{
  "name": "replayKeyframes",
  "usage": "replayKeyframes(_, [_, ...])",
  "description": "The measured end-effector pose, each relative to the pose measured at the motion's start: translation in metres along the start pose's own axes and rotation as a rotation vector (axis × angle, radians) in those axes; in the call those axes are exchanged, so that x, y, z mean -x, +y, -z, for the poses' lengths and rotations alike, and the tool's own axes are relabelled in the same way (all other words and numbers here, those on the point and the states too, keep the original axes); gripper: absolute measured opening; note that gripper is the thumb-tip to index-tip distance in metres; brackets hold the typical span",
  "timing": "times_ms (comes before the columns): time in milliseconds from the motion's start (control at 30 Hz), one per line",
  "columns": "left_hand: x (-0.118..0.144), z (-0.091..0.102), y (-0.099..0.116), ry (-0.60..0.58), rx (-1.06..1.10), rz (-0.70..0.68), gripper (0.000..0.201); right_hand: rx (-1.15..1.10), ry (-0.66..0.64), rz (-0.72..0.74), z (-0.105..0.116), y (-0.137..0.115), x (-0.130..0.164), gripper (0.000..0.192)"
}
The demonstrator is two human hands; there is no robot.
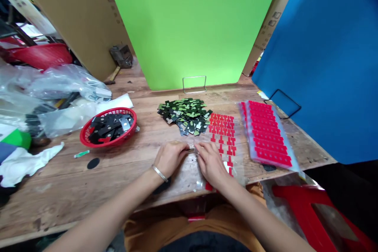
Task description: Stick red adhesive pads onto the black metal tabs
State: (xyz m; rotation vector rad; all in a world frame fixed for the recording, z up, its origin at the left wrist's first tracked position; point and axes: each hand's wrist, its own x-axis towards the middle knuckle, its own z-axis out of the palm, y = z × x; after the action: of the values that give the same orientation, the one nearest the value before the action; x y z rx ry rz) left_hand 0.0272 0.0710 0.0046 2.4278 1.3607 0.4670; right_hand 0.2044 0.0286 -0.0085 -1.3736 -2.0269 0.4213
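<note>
At the near edge of the wooden bench (59,189), the left hand (170,158) and right hand (210,162) meet over a clear plastic sheet (191,177). Their fingers (184,147) are curled in and pinched together on a small flat piece (191,150) held between the two hands, just above the sheet; its exact shape is too small to tell. A metal bangle (159,173) circles the left wrist.

Just right of the right hand, red T-shaped stickers (223,130) lie in rows on the sheet. Farther right sits a stack of red sticker sheets (267,134).

Just beyond the hands lies a heap of small black and green pieces (184,115). To the left, a red basket (88,139) holds more black pieces, with a black oval (93,163) on the bench near it and white cloth (26,159) at the left edge. Clear plastic bags (59,82) are piled farther left.

At the far side stands a green board (191,23), a blue board (327,59) to the right.
</note>
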Motion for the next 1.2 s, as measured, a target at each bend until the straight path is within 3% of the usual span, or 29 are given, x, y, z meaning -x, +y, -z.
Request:
replayKeyframes(167, [0.009, -0.011, 0.0, 0.056, 0.051, 0.063, 0.013, 0.155, -0.099, 0.083, -0.007, 0.001, -0.002, 0.034])
replayKeyframes(367, [0.014, -0.017, 0.0, 0.11, 0.079, 0.069, 0.017, 0.213, -0.132, 0.156, -0.009, 0.002, 0.0, 0.033])
replayKeyframes(500, [0.015, -0.014, 0.002, 0.092, 0.09, 0.062, 0.017, 0.175, -0.088, 0.123, -0.006, 0.0, 0.002, 0.033])
replayKeyframes(633, [0.006, -0.012, 0.0, 0.106, 0.23, 0.175, 0.014, 0.071, 0.027, 0.002, 0.014, 0.016, 0.002, 0.031])
replayKeyframes(767, [-0.005, -0.021, 0.011, 0.16, 0.668, 0.331, 0.019, 0.142, 0.139, -0.25, 0.044, 0.057, 0.004, 0.019])
replayKeyframes(900, [-0.024, -0.038, 0.041, 0.048, 1.081, 0.37, 0.024, 0.309, 0.091, -0.435, 0.058, 0.089, 0.001, 0.022])
replayKeyframes(1033, [-0.055, -0.059, 0.07, -0.019, 1.212, 0.398, 0.022, 0.377, 0.02, -0.539, 0.057, 0.097, -0.01, 0.03])
replayKeyframes(1200, [-0.094, -0.083, 0.088, -0.02, 1.268, 0.437, 0.012, 0.345, -0.029, -0.525, 0.061, 0.107, -0.022, 0.016])
